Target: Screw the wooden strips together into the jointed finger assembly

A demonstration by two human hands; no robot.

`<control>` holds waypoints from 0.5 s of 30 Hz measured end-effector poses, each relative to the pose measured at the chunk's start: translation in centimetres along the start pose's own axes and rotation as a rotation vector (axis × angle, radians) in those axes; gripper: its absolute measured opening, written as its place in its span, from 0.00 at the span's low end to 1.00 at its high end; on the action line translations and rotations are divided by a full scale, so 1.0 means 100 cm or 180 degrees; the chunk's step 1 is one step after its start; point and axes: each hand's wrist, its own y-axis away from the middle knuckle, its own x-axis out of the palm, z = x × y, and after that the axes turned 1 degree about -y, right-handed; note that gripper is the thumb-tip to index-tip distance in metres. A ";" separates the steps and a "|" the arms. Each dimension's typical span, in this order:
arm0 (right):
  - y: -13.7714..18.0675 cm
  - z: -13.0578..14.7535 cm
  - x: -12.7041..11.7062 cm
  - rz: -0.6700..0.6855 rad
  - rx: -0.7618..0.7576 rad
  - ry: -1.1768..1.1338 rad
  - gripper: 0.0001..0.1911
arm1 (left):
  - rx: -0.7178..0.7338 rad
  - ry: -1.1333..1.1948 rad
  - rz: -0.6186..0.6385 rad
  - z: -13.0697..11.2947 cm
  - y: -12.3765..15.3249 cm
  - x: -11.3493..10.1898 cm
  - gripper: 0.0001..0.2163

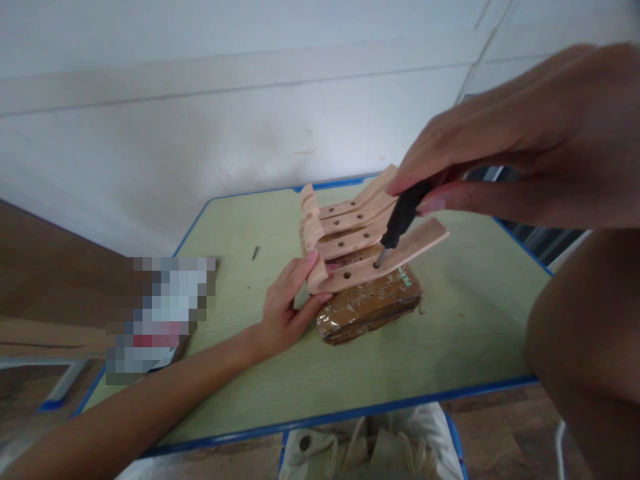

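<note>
Several curved wooden hook pieces [350,233] with drilled holes lie side by side on a brown taped block [373,303] in the middle of the table. My left hand [287,310] pinches the curled end of the nearest wooden piece [395,257], closed on it. My right hand [525,150] is raised close to the camera, fingers closed round the black handle of a screwdriver [400,220]. Its metal tip sits in a hole of that nearest piece.
The table [450,347] is pale green with a blue rim. A small dark screw [255,253] lies left of the wood. A blurred-out object [160,313] sits at the left edge. A white wall stands behind; my knee [585,347] fills the lower right.
</note>
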 end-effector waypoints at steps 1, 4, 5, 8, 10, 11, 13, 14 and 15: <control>0.002 -0.002 -0.001 -0.0015 0.0034 0.0013 0.09 | 0.0002 -0.0003 -0.0007 0.000 0.000 0.000 0.30; 0.004 -0.004 -0.001 0.0003 0.0113 0.0115 0.12 | 0.0053 0.0083 -0.0006 0.001 -0.001 0.000 0.30; 0.004 -0.005 -0.002 0.0024 0.0098 0.0117 0.14 | 0.0070 0.0126 0.0005 0.002 -0.001 0.000 0.31; 0.003 -0.004 -0.002 0.0110 0.0047 0.0062 0.18 | 0.0055 0.0169 0.0010 0.003 0.001 0.001 0.31; 0.003 -0.004 -0.002 0.0080 -0.0006 0.0074 0.17 | 0.0027 0.0128 -0.0012 0.003 0.001 0.002 0.31; 0.003 -0.004 -0.002 0.0053 -0.0016 0.0116 0.17 | 0.0026 0.0092 -0.0033 0.003 0.002 0.002 0.30; 0.003 -0.006 -0.002 0.0036 -0.0013 0.0275 0.20 | 0.0041 0.0052 -0.0048 0.003 0.001 0.002 0.30; 0.002 -0.007 -0.001 0.0063 -0.0002 0.0368 0.22 | 0.0048 0.0055 -0.0049 0.002 0.001 0.002 0.30; 0.001 -0.008 0.000 0.0105 0.0032 0.0459 0.24 | 0.0052 0.0063 -0.0052 0.002 0.001 0.002 0.31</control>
